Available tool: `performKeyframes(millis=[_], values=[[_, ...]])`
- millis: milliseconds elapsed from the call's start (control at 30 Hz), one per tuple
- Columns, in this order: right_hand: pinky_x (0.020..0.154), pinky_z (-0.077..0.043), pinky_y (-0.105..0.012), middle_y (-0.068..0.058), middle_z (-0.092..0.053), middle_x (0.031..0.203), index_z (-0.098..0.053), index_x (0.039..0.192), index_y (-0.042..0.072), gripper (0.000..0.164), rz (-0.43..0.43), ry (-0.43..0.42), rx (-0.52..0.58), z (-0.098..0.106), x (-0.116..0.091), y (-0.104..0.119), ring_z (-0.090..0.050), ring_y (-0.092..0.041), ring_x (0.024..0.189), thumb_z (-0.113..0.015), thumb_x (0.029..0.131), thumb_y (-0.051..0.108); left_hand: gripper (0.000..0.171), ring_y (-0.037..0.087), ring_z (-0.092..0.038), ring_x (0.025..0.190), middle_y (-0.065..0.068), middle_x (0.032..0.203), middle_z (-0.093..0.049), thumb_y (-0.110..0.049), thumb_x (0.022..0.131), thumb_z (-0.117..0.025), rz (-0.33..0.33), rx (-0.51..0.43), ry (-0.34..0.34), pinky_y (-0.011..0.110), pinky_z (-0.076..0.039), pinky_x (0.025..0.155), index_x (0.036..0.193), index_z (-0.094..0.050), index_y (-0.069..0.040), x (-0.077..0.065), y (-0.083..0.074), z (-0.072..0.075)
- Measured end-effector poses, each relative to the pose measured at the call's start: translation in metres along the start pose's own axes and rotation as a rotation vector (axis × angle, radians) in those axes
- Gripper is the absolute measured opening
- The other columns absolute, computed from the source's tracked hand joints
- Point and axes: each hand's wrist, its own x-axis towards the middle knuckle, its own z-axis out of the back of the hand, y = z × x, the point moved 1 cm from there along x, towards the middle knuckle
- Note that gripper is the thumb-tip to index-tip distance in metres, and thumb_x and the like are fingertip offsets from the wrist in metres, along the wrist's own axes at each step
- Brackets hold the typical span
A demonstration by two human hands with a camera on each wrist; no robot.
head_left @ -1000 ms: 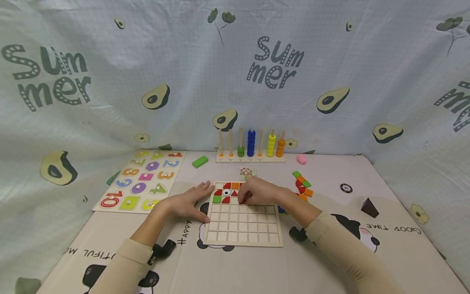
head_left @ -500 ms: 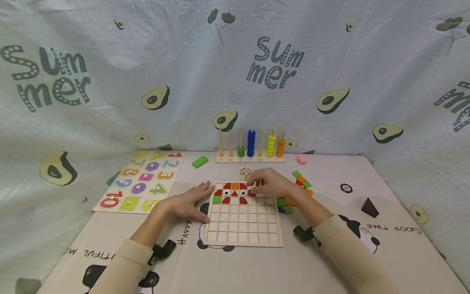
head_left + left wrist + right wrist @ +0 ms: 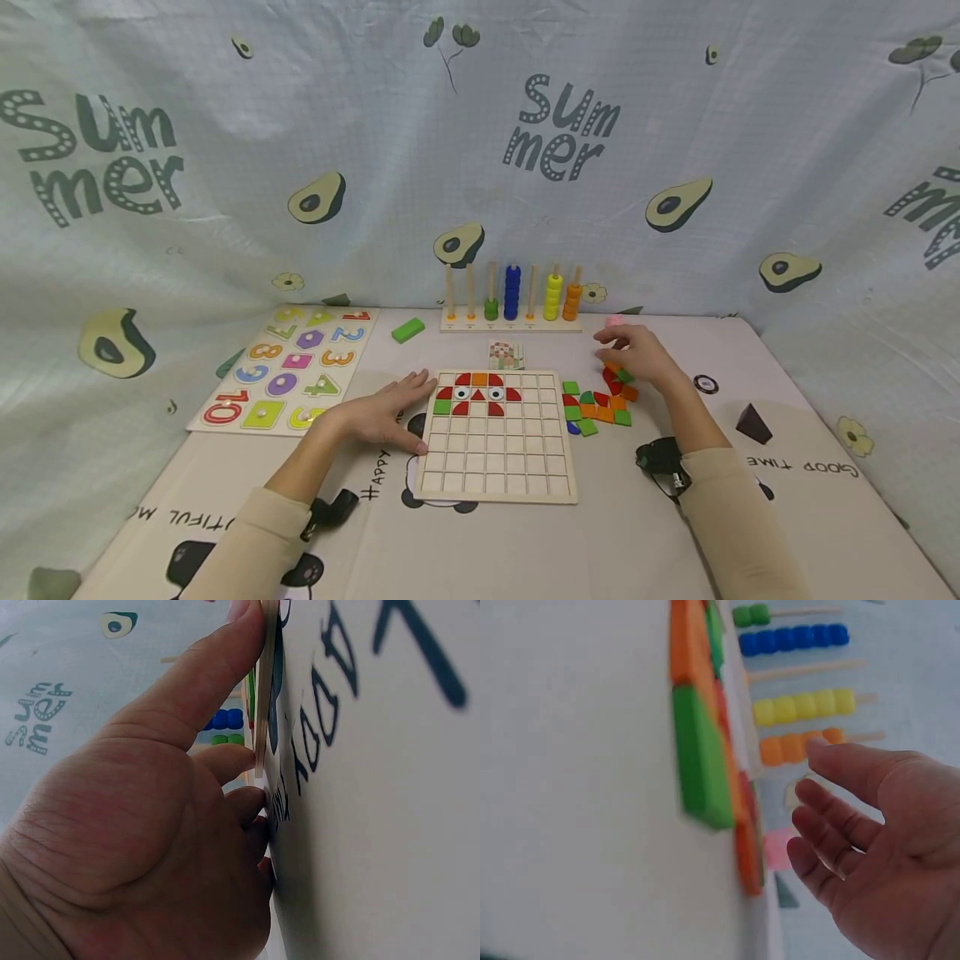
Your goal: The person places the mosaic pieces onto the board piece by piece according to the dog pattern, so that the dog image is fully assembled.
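Observation:
A wooden grid board (image 3: pixel 495 463) lies mid-table. Its top rows hold red quarter-round tiles, two eye tiles, an orange tile (image 3: pixel 479 379) and a green tile (image 3: pixel 442 407). My left hand (image 3: pixel 378 414) rests at the board's left edge, fingers spread on the table; the left wrist view has its thumb (image 3: pixel 202 679) against the board's side. To the right of the board lie loose green, orange, red and blue tiles (image 3: pixel 605 413). Over the far end of these hovers my right hand (image 3: pixel 639 354). Its fingers are relaxed and hold nothing in the right wrist view.
Behind the board lies a small picture card (image 3: pixel 507 356), then a bead abacus (image 3: pixel 512 325). A number puzzle board (image 3: pixel 294 400) is at left, near a green block (image 3: pixel 408 330). A pink piece (image 3: pixel 614 320), a round chip (image 3: pixel 706 384) and a dark wedge (image 3: pixel 753 423) lie at right.
My right hand has moved from the board to the loose tiles at right, leaving a red tile in the second row, right of the eye tile. The left hand stays put.

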Motion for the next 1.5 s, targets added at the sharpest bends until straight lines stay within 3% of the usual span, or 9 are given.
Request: performKeyframes(millis=[100, 267, 467, 900, 1067, 1233, 1367, 1500], values=[[0.071, -0.051, -0.030, -0.012, -0.061, 0.110, -0.063, 0.122, 0.007, 0.034, -0.060, -0.011, -0.015, -0.004, 0.000, -0.014, -0.052, -0.028, 0.093, -0.067, 0.091, 0.023, 0.107, 0.023, 0.004, 0.148, -0.001, 0.162, 0.001, -0.060, 0.073, -0.074, -0.006, 0.002, 0.005, 0.048, -0.003, 0.118, 0.155, -0.015, -0.026, 0.000, 0.000, 0.000], [0.077, -0.051, -0.034, -0.013, -0.059, 0.109, -0.064, 0.120, 0.005, 0.032, -0.074, -0.047, -0.089, -0.012, 0.001, -0.022, -0.051, -0.028, 0.093, -0.066, 0.092, 0.020, 0.107, 0.027, 0.004, 0.148, 0.001, 0.162, 0.001, -0.058, 0.073, -0.075, -0.017, 0.004, 0.012, 0.050, -0.003, 0.118, 0.155, -0.015, -0.023, 0.000, -0.001, 0.000], [0.087, -0.052, -0.042, -0.015, -0.061, 0.112, -0.063, 0.120, 0.003, 0.030, -0.083, -0.063, -0.115, -0.015, 0.002, -0.022, -0.053, -0.029, 0.095, -0.064, 0.092, 0.014, 0.107, 0.025, 0.005, 0.148, 0.000, 0.162, 0.002, -0.058, 0.073, -0.074, -0.009, 0.000, 0.010, 0.049, -0.002, 0.118, 0.155, -0.014, -0.024, -0.001, -0.001, 0.000], [0.088, -0.052, -0.041, -0.016, -0.061, 0.108, -0.062, 0.117, 0.002, 0.029, -0.111, -0.038, -0.089, -0.011, 0.002, -0.019, -0.052, -0.030, 0.094, -0.067, 0.090, 0.013, 0.107, 0.024, 0.004, 0.148, 0.000, 0.162, 0.002, -0.059, 0.073, -0.074, -0.008, -0.005, 0.009, 0.049, -0.002, 0.118, 0.155, -0.014, -0.026, 0.000, 0.000, 0.000], [0.084, -0.052, -0.040, -0.013, -0.062, 0.101, -0.062, 0.107, 0.002, 0.022, -0.051, -0.071, -0.046, -0.009, 0.001, -0.014, -0.053, -0.029, 0.090, -0.069, 0.087, 0.008, 0.108, 0.028, 0.004, 0.148, 0.003, 0.162, 0.001, -0.058, 0.073, -0.075, -0.019, 0.005, 0.004, 0.051, -0.002, 0.118, 0.155, -0.015, -0.022, 0.001, 0.001, -0.001], [0.077, -0.053, -0.033, -0.004, -0.067, 0.093, -0.070, 0.100, 0.006, 0.018, 0.078, -0.084, -0.047, -0.007, 0.001, 0.005, -0.058, -0.021, 0.083, -0.073, 0.085, 0.014, 0.109, 0.026, 0.005, 0.148, 0.000, 0.162, 0.001, -0.061, 0.072, -0.074, -0.003, 0.005, 0.003, 0.050, -0.002, 0.118, 0.155, -0.014, -0.024, 0.000, 0.001, 0.000], [0.074, -0.056, -0.031, -0.001, -0.069, 0.090, -0.072, 0.099, 0.005, 0.018, 0.204, -0.012, 0.024, -0.014, 0.001, 0.036, -0.062, -0.020, 0.081, -0.075, 0.083, 0.013, 0.109, 0.024, 0.005, 0.148, -0.001, 0.162, 0.002, -0.061, 0.072, -0.074, 0.000, 0.005, 0.005, 0.048, -0.002, 0.118, 0.155, -0.013, -0.026, 0.000, 0.002, 0.001], [0.066, -0.054, -0.030, 0.003, -0.070, 0.085, -0.074, 0.095, 0.007, 0.015, 0.269, 0.088, 0.062, -0.032, -0.002, 0.065, -0.061, -0.019, 0.075, -0.076, 0.083, 0.014, 0.109, 0.026, 0.005, 0.148, 0.001, 0.162, 0.001, -0.060, 0.072, -0.074, -0.011, 0.007, 0.008, 0.050, -0.002, 0.118, 0.155, -0.013, -0.024, 0.001, 0.002, 0.000]])
